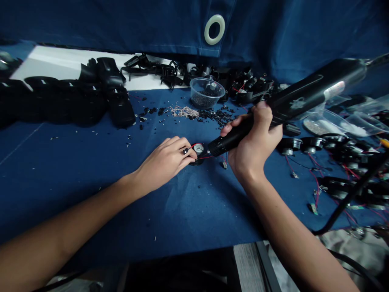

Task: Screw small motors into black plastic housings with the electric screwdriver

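My right hand is wrapped round a long black electric screwdriver, its tip pointing down-left onto a small round speaker part with red wires on the blue cloth. My left hand rests on the cloth with fingers curled, pinching and steadying that speaker part from the left. A dark ring shows on one left finger.
A clear plastic bowl of small dark screws stands behind, beside a pile of silver screws. Black plastic housings lie at the back left. Several more wired speakers and plastic bags crowd the right. A black cable runs at lower right.
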A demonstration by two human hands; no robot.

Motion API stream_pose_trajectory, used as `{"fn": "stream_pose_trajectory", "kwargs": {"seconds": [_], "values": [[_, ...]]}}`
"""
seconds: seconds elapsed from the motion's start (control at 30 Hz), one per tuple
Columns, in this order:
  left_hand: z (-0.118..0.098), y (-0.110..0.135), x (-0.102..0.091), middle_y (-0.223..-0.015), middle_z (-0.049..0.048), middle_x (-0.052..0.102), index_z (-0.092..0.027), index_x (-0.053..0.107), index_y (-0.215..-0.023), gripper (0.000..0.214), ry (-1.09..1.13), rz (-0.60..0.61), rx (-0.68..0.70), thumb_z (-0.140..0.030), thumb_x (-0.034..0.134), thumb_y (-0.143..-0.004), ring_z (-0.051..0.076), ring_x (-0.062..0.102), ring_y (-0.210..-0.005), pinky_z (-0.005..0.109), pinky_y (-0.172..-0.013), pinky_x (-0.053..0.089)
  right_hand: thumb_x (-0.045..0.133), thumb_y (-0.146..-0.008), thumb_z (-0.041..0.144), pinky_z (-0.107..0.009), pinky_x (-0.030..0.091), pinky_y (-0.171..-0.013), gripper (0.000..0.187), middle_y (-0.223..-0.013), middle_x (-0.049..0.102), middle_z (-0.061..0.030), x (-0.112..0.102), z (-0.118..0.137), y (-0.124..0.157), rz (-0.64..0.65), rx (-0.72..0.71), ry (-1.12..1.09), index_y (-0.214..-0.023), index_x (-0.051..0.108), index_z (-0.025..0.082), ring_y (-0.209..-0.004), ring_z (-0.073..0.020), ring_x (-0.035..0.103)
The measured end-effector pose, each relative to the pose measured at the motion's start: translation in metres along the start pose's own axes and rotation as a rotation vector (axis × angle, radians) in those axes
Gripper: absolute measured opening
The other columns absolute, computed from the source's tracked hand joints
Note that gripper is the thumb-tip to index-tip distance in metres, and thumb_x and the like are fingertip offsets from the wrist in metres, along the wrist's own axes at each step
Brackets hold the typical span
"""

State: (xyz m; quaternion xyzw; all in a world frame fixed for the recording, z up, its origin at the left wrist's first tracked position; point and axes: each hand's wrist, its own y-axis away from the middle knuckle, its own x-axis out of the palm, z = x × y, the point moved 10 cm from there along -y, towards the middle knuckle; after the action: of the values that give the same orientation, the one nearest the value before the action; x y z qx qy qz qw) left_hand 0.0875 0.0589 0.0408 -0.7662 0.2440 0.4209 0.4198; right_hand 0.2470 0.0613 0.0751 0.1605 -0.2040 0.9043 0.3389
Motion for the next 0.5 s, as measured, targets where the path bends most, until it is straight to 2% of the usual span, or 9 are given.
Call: {"fn": "stream_pose_trajectory", "kwargs": {"seconds": [0.17,0.3,0.4,0.5], "values": [[0.0,-0.001,0.0,-0.092,0.0025,0.057,-0.019,0.064,-0.093,0.014,-0.03,0.01,0.009,-0.024,0.051,-0.092,0.017,0.05,-0.086,0.032,-0.08,0.04,0.055,-0.082,0.04,-0.021,0.046,-0.039,0.019,-0.055,0.05,0.0084,0.01,0.011,0.007,0.069,-0.071,0.022,-0.076,0.048,0.025,-0.039,-0.0086,0.054],[0.0,-0.001,0.0,-0.091,0.0028,0.057,-0.019,0.064,-0.093,0.014,-0.036,0.005,0.02,-0.024,0.052,-0.091,0.017,0.05,-0.084,0.032,-0.08,0.04,0.056,-0.082,0.038,-0.02,0.047,-0.041,0.018,-0.054,0.05,0.008,0.017,0.016,0.015,0.111,-0.073,0.026,-0.073,0.049,0.025,-0.041,-0.0074,0.053],[-0.001,-0.001,0.001,-0.092,0.003,0.056,-0.019,0.064,-0.094,0.015,-0.036,0.013,0.029,-0.025,0.051,-0.092,0.017,0.05,-0.084,0.032,-0.08,0.04,0.057,-0.082,0.034,-0.021,0.048,-0.042,0.013,-0.054,0.051,0.0072,0.026,0.022,0.023,0.187,-0.094,0.011,-0.074,0.052,0.025,-0.042,-0.0078,0.053],[0.0,-0.001,0.001,-0.092,0.003,0.056,-0.019,0.063,-0.094,0.014,-0.017,0.021,0.015,-0.025,0.051,-0.092,0.017,0.05,-0.086,0.032,-0.081,0.042,0.064,-0.077,0.031,-0.022,0.051,-0.043,0.011,-0.056,0.054,0.0067,0.032,0.016,0.03,0.263,-0.021,-0.029,-0.08,0.055,0.026,-0.047,-0.0097,0.058]]}}
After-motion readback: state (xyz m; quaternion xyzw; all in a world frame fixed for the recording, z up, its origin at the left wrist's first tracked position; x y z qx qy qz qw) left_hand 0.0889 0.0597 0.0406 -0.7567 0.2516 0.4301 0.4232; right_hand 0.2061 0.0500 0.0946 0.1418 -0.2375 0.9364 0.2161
